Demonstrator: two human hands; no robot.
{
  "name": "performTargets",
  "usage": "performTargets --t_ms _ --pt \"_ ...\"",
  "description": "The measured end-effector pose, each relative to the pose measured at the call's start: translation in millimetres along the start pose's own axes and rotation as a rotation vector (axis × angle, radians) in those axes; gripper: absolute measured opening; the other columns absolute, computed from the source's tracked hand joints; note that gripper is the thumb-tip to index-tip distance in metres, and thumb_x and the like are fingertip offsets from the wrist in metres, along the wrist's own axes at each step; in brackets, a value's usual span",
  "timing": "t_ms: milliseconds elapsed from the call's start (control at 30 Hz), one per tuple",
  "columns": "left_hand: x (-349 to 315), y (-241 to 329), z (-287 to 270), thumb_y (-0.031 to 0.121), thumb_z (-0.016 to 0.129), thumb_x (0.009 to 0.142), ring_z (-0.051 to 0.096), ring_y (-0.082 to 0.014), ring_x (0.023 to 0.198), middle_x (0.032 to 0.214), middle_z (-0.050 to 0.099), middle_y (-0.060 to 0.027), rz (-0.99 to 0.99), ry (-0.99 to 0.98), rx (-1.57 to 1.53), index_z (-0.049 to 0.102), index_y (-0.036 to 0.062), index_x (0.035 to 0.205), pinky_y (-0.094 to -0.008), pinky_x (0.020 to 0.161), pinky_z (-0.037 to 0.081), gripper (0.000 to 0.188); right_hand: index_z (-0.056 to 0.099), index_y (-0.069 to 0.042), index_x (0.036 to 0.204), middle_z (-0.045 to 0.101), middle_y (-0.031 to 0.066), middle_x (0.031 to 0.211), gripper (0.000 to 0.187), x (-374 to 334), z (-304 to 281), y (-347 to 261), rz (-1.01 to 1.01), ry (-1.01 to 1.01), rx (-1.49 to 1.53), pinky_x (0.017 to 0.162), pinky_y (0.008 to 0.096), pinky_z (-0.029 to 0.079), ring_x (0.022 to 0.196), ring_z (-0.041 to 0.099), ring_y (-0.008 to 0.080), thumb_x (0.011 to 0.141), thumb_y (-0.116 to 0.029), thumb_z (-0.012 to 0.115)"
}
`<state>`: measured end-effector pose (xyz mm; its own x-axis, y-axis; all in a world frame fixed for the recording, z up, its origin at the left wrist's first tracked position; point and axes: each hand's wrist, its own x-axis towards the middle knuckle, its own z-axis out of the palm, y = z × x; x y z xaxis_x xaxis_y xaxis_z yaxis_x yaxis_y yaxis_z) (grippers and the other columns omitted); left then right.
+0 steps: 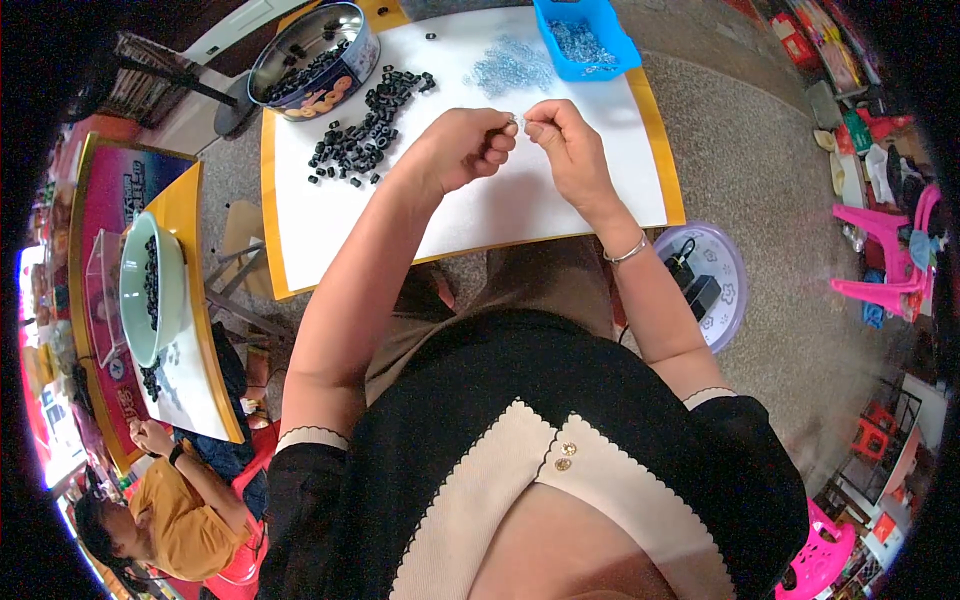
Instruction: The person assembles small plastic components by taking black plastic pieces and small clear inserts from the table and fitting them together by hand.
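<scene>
Over the white tabletop [455,215], my left hand [466,150] and my right hand [572,155] meet fingertip to fingertip. Both are closed in a pinch on a small clear piece [518,122], its shape too small to make out and partly hidden by the fingers. Left of my left hand lies a loose spread of small black cylindrical parts [365,140]. Beyond my hands is a scatter of small clear pieces [510,66], and more of them fill a blue plastic basket [625,55] at the far right edge.
A round metal tin [368,62] with black parts stands far left. On a second table at left, a pale green bowl [140,330] holds black parts; a person in a mustard shirt [190,510] sits there. A purple-rimmed round tray [738,275] holding black devices is below the table's right side.
</scene>
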<state>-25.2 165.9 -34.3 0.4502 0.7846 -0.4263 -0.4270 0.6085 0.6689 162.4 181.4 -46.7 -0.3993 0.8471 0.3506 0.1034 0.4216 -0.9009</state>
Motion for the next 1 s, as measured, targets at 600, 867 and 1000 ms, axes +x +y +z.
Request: performTargets --t_ms 600,867,1000 --pt "4 -1 -7 0.014 0.060 0.081 0.066 -0.0318 0.080 0.085 0.068 -0.0162 0.595 0.771 1.372 0.070 0.0075 0.098 -0.0390 0.073 0.050 0.020 0.066 -0.007 0.090 0.064 0.0068 0.085 0.011 11 -4 24 -0.196 0.065 -0.478 0.075 0.0350 0.044 0.083 0.054 0.0241 0.080 -0.009 0.063" --pt "-66 -7 -10 0.019 0.063 0.085 0.061 -0.0150 0.068 0.078 0.067 -0.0097 0.520 0.984 1.144 0.069 0.0031 0.098 -0.0265 0.065 0.047 0.021 0.067 -0.007 0.094 0.065 0.0068 0.087 0.015 5 -7 32 -0.189 0.057 -0.610 0.079 0.0373 0.041 0.084 0.053 0.0266 0.080 -0.008 0.062" --pt "-108 -30 -16 0.018 0.062 0.087 0.053 -0.0079 0.065 0.075 0.065 -0.0048 0.495 1.030 0.965 0.068 0.0004 0.098 -0.0230 0.062 0.044 0.021 0.066 -0.006 0.096 0.065 0.0075 0.089 0.017 5 -9 31 -0.203 0.082 -0.603 0.080 0.0377 0.041 0.087 0.054 0.0263 0.080 -0.007 0.062"
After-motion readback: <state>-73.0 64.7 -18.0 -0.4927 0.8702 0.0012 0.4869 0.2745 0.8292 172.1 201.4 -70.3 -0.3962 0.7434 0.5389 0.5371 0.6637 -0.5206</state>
